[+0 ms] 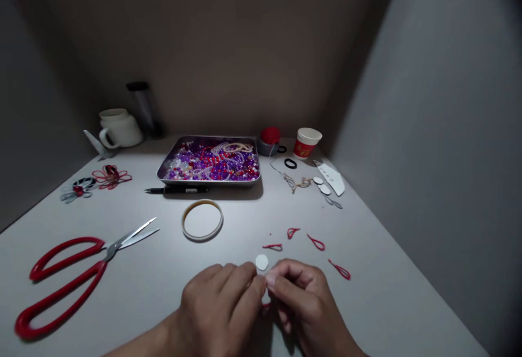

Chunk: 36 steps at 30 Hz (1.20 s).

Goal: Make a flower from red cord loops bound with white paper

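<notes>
At the far left of the desk (134,292), red-handled scissors (69,275) are laid with the blades slightly parted and pointed toward the middle. Behind them, two wire flower shapes, one grey (77,189) and one red (111,176), are seen near a white mug (119,127) and a dark tumbler (142,106) by the wall. A black pen (176,189) is placed just in front of a metal tray (165,166) filled with purple, red and clear beads. A roll of tape (203,219) is laid flat between the tray and the hands.

The left hand (218,305) is held low at the near edge, its grip pinched closed at the fingertips; the right hand (304,300) is pressed against it, likewise pinched. A scrap of red cord (266,306) is glimpsed between the two hands, but it cannot be told which hand has hold of it. A small white disc (261,262) is set on the desk just beyond the fingertips, touching or nearly so.

Four red cord loops (316,243) are scattered beyond and to the right of the hands. Further back, a red pincushion (269,138), a black hair tie (290,163), more white discs (322,186) and a red-and-white paper cup (306,143) are found.
</notes>
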Each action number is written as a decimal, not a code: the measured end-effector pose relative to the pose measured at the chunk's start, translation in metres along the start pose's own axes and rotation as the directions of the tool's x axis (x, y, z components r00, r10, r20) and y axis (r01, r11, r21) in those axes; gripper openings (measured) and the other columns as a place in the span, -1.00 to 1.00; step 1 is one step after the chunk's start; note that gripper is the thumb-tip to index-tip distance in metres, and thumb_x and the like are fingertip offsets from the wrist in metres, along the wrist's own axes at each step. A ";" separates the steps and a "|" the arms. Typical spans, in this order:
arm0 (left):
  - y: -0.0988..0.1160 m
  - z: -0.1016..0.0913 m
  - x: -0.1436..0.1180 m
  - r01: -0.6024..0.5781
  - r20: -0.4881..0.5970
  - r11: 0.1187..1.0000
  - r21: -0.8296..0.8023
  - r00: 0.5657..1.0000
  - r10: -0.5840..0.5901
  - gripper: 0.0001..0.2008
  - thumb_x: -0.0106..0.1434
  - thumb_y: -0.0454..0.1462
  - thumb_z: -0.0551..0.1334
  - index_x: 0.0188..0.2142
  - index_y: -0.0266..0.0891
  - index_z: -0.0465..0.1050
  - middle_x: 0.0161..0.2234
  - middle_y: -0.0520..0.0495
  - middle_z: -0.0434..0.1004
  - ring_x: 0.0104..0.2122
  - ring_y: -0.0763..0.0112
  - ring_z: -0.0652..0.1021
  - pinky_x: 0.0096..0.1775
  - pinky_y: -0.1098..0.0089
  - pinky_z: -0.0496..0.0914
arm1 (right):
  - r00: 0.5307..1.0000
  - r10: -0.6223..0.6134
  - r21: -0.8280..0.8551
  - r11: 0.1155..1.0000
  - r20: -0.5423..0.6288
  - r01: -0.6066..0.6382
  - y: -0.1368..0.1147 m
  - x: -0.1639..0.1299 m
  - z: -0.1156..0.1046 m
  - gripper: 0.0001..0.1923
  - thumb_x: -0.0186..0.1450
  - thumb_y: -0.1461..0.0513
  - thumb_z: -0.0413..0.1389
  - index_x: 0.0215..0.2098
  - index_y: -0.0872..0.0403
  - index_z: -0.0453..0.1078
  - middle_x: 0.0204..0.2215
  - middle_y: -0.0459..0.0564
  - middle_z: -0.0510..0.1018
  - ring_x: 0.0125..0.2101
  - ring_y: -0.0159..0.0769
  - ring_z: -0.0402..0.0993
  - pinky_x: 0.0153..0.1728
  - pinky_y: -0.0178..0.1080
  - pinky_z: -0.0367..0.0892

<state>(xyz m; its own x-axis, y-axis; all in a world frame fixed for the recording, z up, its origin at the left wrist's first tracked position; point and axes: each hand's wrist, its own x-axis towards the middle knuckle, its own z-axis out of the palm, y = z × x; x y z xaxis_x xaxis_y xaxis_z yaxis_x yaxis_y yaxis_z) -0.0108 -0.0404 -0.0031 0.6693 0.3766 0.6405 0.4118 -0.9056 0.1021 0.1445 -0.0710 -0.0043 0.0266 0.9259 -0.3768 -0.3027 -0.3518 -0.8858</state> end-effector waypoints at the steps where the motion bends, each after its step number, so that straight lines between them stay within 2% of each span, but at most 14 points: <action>1: 0.000 -0.001 -0.001 -0.015 0.023 0.999 0.031 1.000 0.014 -0.74 0.10 -0.44 0.10 -0.18 -0.37 0.39 -0.36 -0.31 0.54 -0.43 0.20 0.51 -0.42 0.31 0.34 | 1.000 0.007 0.006 1.000 0.017 -0.007 0.000 0.000 -0.001 -0.71 0.02 0.10 0.21 -0.64 0.15 0.32 -0.86 -0.25 0.22 -0.82 -0.57 0.02 -0.75 -0.44 -0.07; 7: 0.004 -0.002 0.004 0.031 0.047 0.998 -0.051 0.998 -0.029 -0.81 0.09 -0.43 0.06 -0.33 -0.37 0.43 -0.51 -0.23 0.49 -0.53 0.26 0.44 -0.51 0.35 0.24 | 0.996 -0.007 -0.008 1.000 0.094 0.008 0.000 -0.003 -0.002 -0.70 0.06 0.07 0.22 -0.52 0.17 0.39 -0.81 -0.23 0.22 -0.78 -0.56 0.06 -0.73 -0.44 -0.01; 10: 0.007 -0.004 0.012 0.288 0.083 0.927 -0.241 0.958 -0.276 -0.86 0.08 -0.44 0.08 -0.48 -0.33 0.41 -0.60 -0.12 0.40 -0.59 0.39 0.38 -0.53 0.40 0.20 | 0.988 -0.137 -0.063 0.988 0.071 0.141 -0.002 -0.005 -0.001 -0.74 0.08 0.09 0.20 -0.51 0.15 0.42 -0.73 -0.17 0.30 -0.75 -0.54 0.12 -0.73 -0.43 0.05; 12: 0.009 -0.008 0.019 0.566 0.219 0.727 -0.389 0.823 -0.524 -0.86 0.12 -0.40 0.09 -0.49 -0.33 0.40 -0.57 -0.09 0.40 -0.58 0.44 0.39 -0.50 0.44 0.23 | 0.953 -0.300 -0.142 0.942 0.053 0.304 -0.002 -0.005 0.000 -0.83 0.11 0.15 0.18 -0.51 0.11 0.46 -0.62 -0.08 0.41 -0.69 -0.48 0.22 -0.70 -0.40 0.14; 14: 0.008 -0.010 0.027 0.794 0.432 0.369 -0.483 0.583 -0.689 -0.84 0.12 -0.31 0.11 -0.54 -0.31 0.37 -0.62 -0.03 0.36 -0.60 0.48 0.37 -0.53 0.48 0.22 | 0.884 -0.464 -0.236 0.855 0.053 0.462 -0.001 -0.004 -0.001 -0.90 0.13 0.24 0.16 -0.50 0.07 0.50 -0.54 -0.03 0.48 -0.61 -0.39 0.34 -0.63 -0.36 0.24; 15: 0.007 -0.011 0.031 0.839 0.536 0.171 -0.517 0.473 -0.699 -0.84 0.09 -0.27 0.14 -0.57 -0.30 0.34 -0.65 0.01 0.32 -0.63 0.51 0.33 -0.57 0.50 0.19 | 0.846 -0.529 -0.281 0.804 0.062 0.524 0.000 -0.004 -0.002 -0.91 0.13 0.28 0.15 -0.49 0.06 0.50 -0.54 -0.03 0.49 -0.57 -0.35 0.39 -0.59 -0.34 0.28; 17: 0.004 -0.011 0.035 0.839 0.703 -0.154 -0.521 0.320 -0.635 -0.84 -0.01 -0.25 0.20 -0.61 -0.30 0.30 -0.72 0.09 0.22 -0.71 0.59 0.23 -0.64 0.54 0.10 | 0.761 -0.636 -0.349 0.689 0.129 0.635 0.001 -0.001 -0.005 -0.87 0.13 0.36 0.13 -0.45 0.05 0.50 -0.54 -0.03 0.51 -0.52 -0.31 0.44 -0.53 -0.32 0.34; 19: -0.001 -0.010 0.037 0.800 0.821 -0.380 -0.464 0.229 -0.522 -0.86 -0.10 -0.28 0.22 -0.65 -0.31 0.29 -0.75 0.11 0.18 -0.77 0.65 0.16 -0.70 0.56 -0.01 | 0.672 -0.705 -0.372 0.575 0.227 0.729 0.000 0.001 -0.008 -0.81 0.11 0.43 0.13 -0.40 0.06 0.49 -0.52 -0.01 0.53 -0.51 -0.30 0.46 -0.51 -0.31 0.38; 22: -0.007 -0.007 0.035 0.743 0.944 -0.602 -0.292 0.123 -0.307 -0.92 -0.18 -0.33 0.18 -0.68 -0.32 0.30 -0.77 0.07 0.20 -0.83 0.66 0.14 -0.75 0.55 -0.13 | 0.557 -0.759 -0.371 0.436 0.338 0.820 -0.006 0.002 -0.011 -0.77 0.07 0.50 0.13 -0.38 0.13 0.49 -0.54 0.04 0.53 -0.53 -0.30 0.47 -0.55 -0.32 0.40; 24: -0.011 -0.005 0.032 0.712 0.989 -0.687 -0.142 0.072 -0.129 -0.97 -0.22 -0.37 0.15 -0.67 -0.31 0.29 -0.77 0.05 0.20 -0.83 0.64 0.13 -0.77 0.56 -0.16 | 0.493 -0.771 -0.347 0.369 0.404 0.862 -0.011 0.001 -0.010 -0.75 0.04 0.54 0.13 -0.38 0.17 0.49 -0.55 0.07 0.53 -0.55 -0.30 0.48 -0.57 -0.34 0.40; 27: -0.015 -0.005 0.029 0.697 0.996 -0.715 0.044 0.027 0.088 -0.93 -0.23 -0.42 0.12 -0.65 -0.28 0.25 -0.76 0.06 0.17 -0.84 0.64 0.11 -0.78 0.58 -0.18 | 0.415 -0.756 -0.259 0.326 0.506 0.909 -0.015 -0.002 -0.009 -0.69 0.04 0.56 0.11 -0.32 0.18 0.49 -0.53 0.09 0.55 -0.54 -0.31 0.50 -0.55 -0.37 0.41; 29: -0.018 -0.006 0.028 0.698 0.987 -0.710 0.088 0.035 0.156 -0.94 -0.20 -0.41 0.11 -0.63 -0.28 0.25 -0.76 0.06 0.16 -0.85 0.65 0.09 -0.78 0.58 -0.17 | 0.446 -0.738 -0.246 0.372 0.506 0.895 -0.013 -0.002 -0.010 -0.70 0.05 0.54 0.11 -0.31 0.13 0.48 -0.52 0.05 0.54 -0.54 -0.32 0.49 -0.54 -0.37 0.40; 34: -0.022 -0.008 0.030 0.658 0.989 -0.752 0.035 0.085 0.121 -0.95 -0.16 -0.39 0.10 -0.59 -0.28 0.27 -0.73 0.04 0.17 -0.84 0.62 0.12 -0.78 0.56 -0.13 | 0.748 -0.592 -0.246 0.710 0.300 0.660 0.001 0.005 -0.022 -0.69 0.21 0.34 0.04 -0.09 -0.04 0.35 -0.41 -0.05 0.49 -0.64 -0.43 0.36 -0.66 -0.38 0.34; 36: -0.022 -0.008 0.031 0.635 0.995 -0.773 -0.003 0.079 0.061 -0.96 -0.16 -0.38 0.10 -0.60 -0.25 0.24 -0.73 0.05 0.17 -0.84 0.62 0.12 -0.78 0.57 -0.14 | 0.771 -0.581 -0.273 0.722 0.262 0.636 0.002 0.007 -0.025 -0.72 0.23 0.32 0.01 -0.10 -0.06 0.34 -0.41 -0.06 0.47 -0.65 -0.45 0.34 -0.67 -0.38 0.31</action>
<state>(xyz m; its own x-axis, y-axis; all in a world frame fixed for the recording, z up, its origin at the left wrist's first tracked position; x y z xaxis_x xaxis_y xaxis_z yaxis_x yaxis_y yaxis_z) -0.0041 -0.0105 0.0201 0.6934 0.1692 -0.7004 0.1048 0.9380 0.3303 0.1676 -0.0688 -0.0157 -0.0529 0.9541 0.2947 0.0589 0.2976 -0.9529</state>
